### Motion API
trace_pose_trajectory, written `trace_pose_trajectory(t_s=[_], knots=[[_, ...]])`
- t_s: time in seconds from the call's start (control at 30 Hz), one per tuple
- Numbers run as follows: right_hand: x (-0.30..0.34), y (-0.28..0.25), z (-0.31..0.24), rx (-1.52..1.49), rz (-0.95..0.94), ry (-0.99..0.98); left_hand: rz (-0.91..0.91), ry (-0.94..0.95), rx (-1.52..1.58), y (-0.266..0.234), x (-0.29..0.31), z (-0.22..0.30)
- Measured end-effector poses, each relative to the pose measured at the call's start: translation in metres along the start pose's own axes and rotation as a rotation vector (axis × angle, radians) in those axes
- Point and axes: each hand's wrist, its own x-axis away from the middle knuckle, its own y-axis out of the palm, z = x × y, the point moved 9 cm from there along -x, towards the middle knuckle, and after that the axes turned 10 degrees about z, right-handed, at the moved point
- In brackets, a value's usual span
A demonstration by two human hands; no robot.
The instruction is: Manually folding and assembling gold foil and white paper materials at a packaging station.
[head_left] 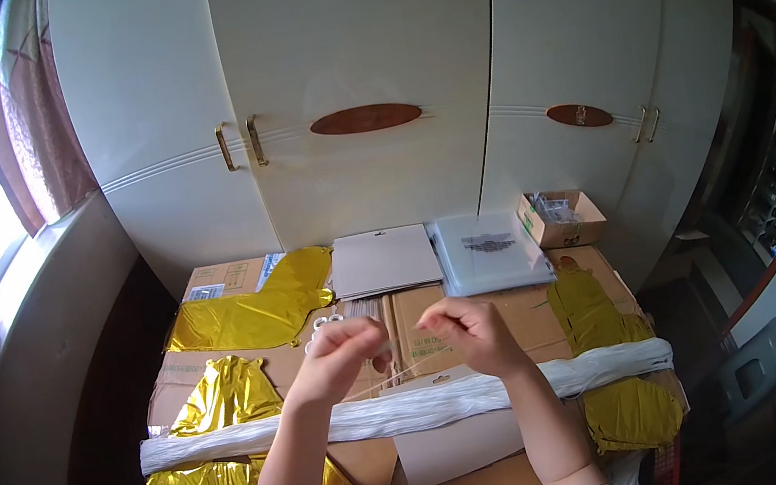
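Above the middle of the table, my left hand (344, 351) and my right hand (475, 332) are raised a little apart, both with fingers curled into a pinch. A thin pale string (405, 370) runs slantwise between them; its ends are lost in my fingers. Below my hands, a long bundle of white string (432, 404) stretches across the table from side to side. It lies over a grey card (459, 448) and over gold foil balloons, one (225, 392) to the left and another (629, 412) to the right. Small white rings (322, 323) show just behind my left hand.
Flattened cardboard (419, 313) covers the table. Toward the back are a large flat gold foil balloon (258, 312), a stack of grey cards (383, 261), clear plastic bags (494, 267) and a small open box (565, 221). A pale cabinet (359, 46) stands behind.
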Motion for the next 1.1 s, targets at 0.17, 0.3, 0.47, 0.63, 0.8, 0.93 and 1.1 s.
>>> trace_pose_trajectory(t_s=[0.17,0.3,0.47,0.63,0.8,0.93,1.1], knots=[[0.004,0.017,-0.015,-0.035,-0.138,-0.088,0.333,0.394,-0.747,0.0,-0.001,0.034],[0.002,0.004,-0.001,-0.091,-0.008,-0.046,-0.164,0.182,-0.489,0.018,0.002,0.008],[0.006,0.02,0.001,-0.004,-0.155,0.064,0.184,0.43,-0.428,0.015,0.005,0.038],[0.009,0.008,-0.012,-0.396,-0.162,0.041,0.026,0.432,-0.813,0.011,0.002,0.025],[0.0,0.007,0.004,-0.111,-0.041,-0.002,-0.016,0.297,0.018,0.022,0.006,0.024],[0.005,0.016,-0.016,-0.05,-0.09,-0.139,0.296,0.469,-0.851,0.013,0.0,0.032],[0.0,-0.004,-0.02,-0.01,0.091,-0.15,-0.052,0.224,-0.435,0.023,0.003,0.009]])
